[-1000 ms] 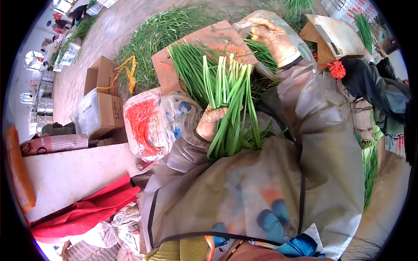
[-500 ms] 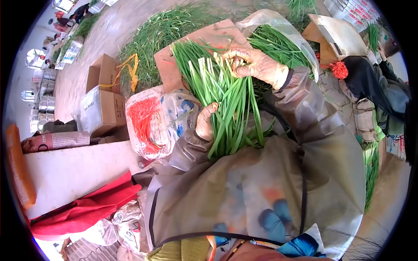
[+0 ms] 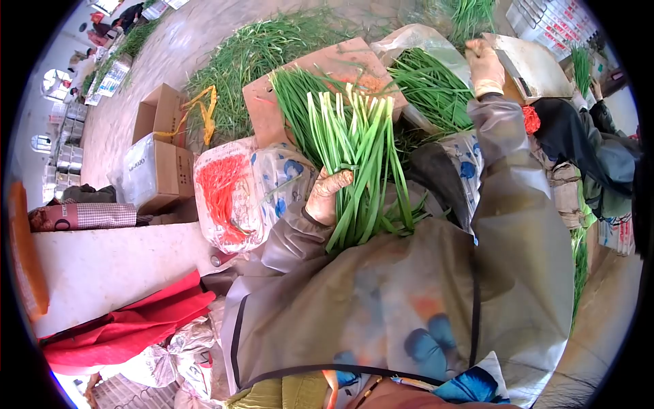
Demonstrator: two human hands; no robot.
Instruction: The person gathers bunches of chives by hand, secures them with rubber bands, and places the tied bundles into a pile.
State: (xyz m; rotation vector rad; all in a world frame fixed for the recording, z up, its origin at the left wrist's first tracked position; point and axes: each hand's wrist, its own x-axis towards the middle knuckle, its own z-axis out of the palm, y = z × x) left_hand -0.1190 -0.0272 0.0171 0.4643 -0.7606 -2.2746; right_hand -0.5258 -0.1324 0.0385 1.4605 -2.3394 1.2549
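Note:
My left hand is wrapped round a bunch of garlic chives, pale stem ends pointing up and away, green leaves hanging toward my lap. Behind the bunch, more garlic chives lie on a reddish-brown board. Stretched far out to the right, my gloved right hand is beside an open plastic bag of garlic chives. Its fingers are curled closed near loose green leaves on the floor; whatever they hold, if anything, cannot be made out.
A sack with red ties stands left of the bunch, near a cardboard box and a white tabletop. Cut greens cover the floor ahead. At right sit a board-topped carton and another person.
My right hand has left the stem ends of the bunch and swung out to the upper right, past the plastic bag. My left hand still grips the chives in nearly the same place.

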